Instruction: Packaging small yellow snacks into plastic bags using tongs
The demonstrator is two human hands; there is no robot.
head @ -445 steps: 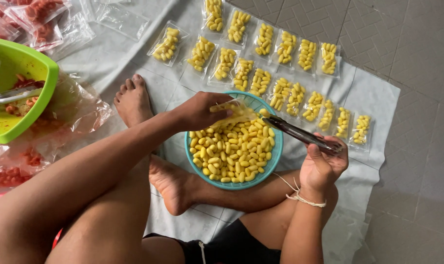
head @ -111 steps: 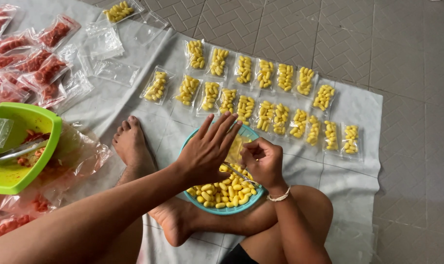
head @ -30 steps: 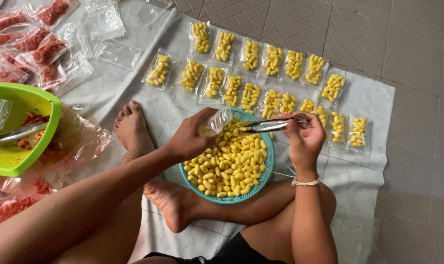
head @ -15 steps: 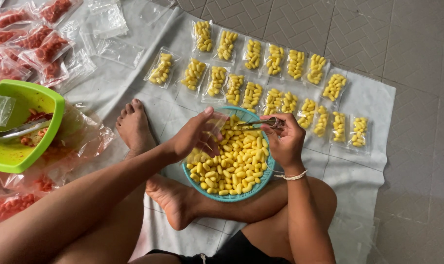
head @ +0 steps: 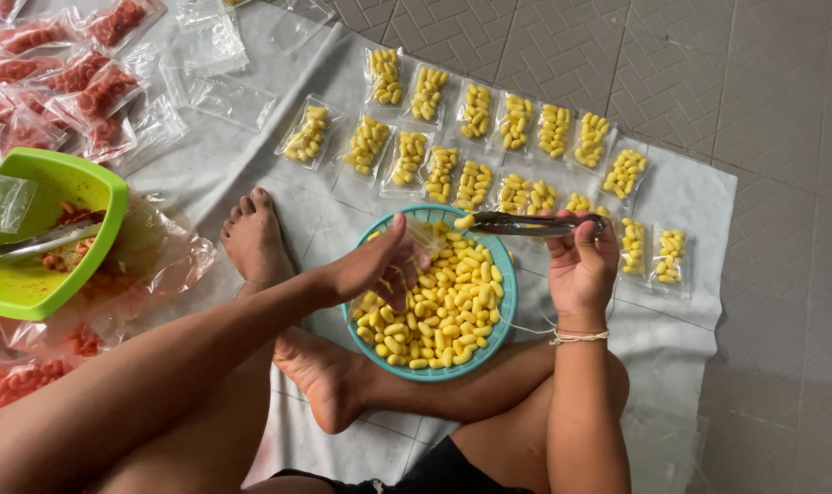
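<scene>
A teal basket (head: 506,311) full of small yellow oblong pieces (head: 439,306) rests between my crossed legs. My left hand (head: 372,265) holds a small clear plastic bag (head: 420,245) open over the basket's left side. My right hand (head: 581,261) grips metal tongs (head: 521,224) that point left, with one yellow piece pinched at the tip beside the bag's mouth. Just beyond the basket lie two rows of filled bags of yellow pieces (head: 475,110) on a grey cloth (head: 681,311).
A green bowl (head: 105,197) with red pieces and a second pair of tongs (head: 36,242) sits at the left on clear plastic. Bags of red pieces (head: 77,82) and empty clear bags (head: 219,91) lie at the top left. Grey tiled floor (head: 782,137) surrounds the cloth.
My right hand has lifted the tongs out of the basket and moved right, now holding one yellow piece at the bag's mouth. My left hand keeps the bag over the basket.
</scene>
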